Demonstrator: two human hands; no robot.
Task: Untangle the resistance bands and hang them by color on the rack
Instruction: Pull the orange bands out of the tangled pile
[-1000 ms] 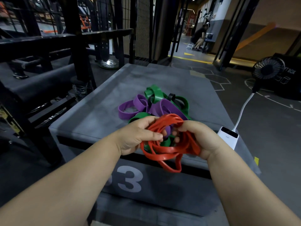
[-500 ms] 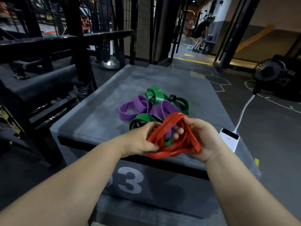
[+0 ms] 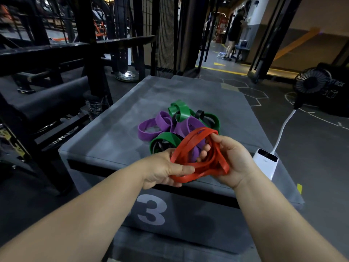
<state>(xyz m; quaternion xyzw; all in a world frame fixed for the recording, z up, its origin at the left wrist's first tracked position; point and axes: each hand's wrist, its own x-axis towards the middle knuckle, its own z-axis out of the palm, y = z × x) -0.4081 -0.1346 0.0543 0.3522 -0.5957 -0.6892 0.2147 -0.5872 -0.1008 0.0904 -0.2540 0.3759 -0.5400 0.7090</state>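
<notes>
Our left hand (image 3: 164, 170) pinches the red band (image 3: 200, 157) between thumb and fingers. Our right hand (image 3: 232, 159) curls closed around its other side.

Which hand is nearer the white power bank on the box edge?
Right. The right hand, gripping the red bands, sits just left of the white power bank. The left hand holds the bands' other side, farther away.

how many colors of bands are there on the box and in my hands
4. Red bands are gripped in both hands, left hand and right hand. Purple, green and black lie tangled on the box. More may be hidden underneath.
</notes>
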